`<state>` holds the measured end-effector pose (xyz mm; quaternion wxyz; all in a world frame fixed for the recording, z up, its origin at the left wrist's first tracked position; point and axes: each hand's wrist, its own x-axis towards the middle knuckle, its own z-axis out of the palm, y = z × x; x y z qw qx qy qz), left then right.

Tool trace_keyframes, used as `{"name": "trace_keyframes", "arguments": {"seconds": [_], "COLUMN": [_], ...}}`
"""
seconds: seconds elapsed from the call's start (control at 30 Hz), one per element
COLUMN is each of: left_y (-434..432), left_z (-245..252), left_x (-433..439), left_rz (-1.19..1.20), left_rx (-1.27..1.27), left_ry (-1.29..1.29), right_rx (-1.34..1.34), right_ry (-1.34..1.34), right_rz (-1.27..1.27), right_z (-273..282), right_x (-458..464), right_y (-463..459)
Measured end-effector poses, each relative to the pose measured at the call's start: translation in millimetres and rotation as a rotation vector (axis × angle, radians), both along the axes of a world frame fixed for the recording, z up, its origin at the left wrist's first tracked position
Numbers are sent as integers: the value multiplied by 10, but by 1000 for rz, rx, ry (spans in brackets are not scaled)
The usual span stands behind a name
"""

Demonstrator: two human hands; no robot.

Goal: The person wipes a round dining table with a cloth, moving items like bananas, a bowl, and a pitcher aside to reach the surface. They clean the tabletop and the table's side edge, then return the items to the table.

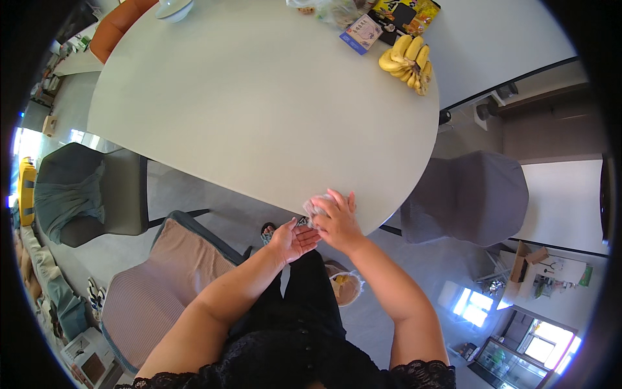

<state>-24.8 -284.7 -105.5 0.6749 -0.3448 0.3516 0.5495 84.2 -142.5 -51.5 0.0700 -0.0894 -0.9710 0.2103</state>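
Observation:
My right hand (338, 218) grips a crumpled, pale pinkish-grey cloth (315, 208) at the near edge of the light-coloured table (262, 116). Just beyond that edge, to the left and below, my left hand (295, 239) is held palm up with its fingers apart and nothing in it. Its fingertips are close to the right hand; whether they touch I cannot tell. The part of the cloth beneath my right fingers is hidden.
Bananas (410, 62), a small box (361, 34), a yellow food packet (423, 14) and a clear plastic bag (337, 12) lie at the far right. A bowl (174, 9) stands far left. Covered chairs (466, 197) flank the table; a lined waste bin (346, 287) is on the floor.

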Motion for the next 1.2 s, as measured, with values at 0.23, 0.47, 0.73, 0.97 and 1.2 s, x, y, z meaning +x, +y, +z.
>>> {"name": "trace_keyframes", "arguments": {"seconds": [0.23,0.47,0.73,0.97,1.2], "left_y": [13,-187,-329,-759,-826], "left_z": [71,-85,92,105,68], "left_x": [-31,-188,-416,-716,-808], "left_rz": [9,83,188,466,531], "left_rx": [24,48,41,-2,-48], "left_ry": [-51,-39,-8,56,87], "right_rx": [71,-90,73,-73,4], "right_ry": [-21,111,308,416,336], "right_rz": [-91,-426,-571,-148,91], "right_z": [-100,316,-164,-197,-152], "right_x": [1079,1169,205,-1309,-1932], "right_y": [194,360,416,-617,-817]}}
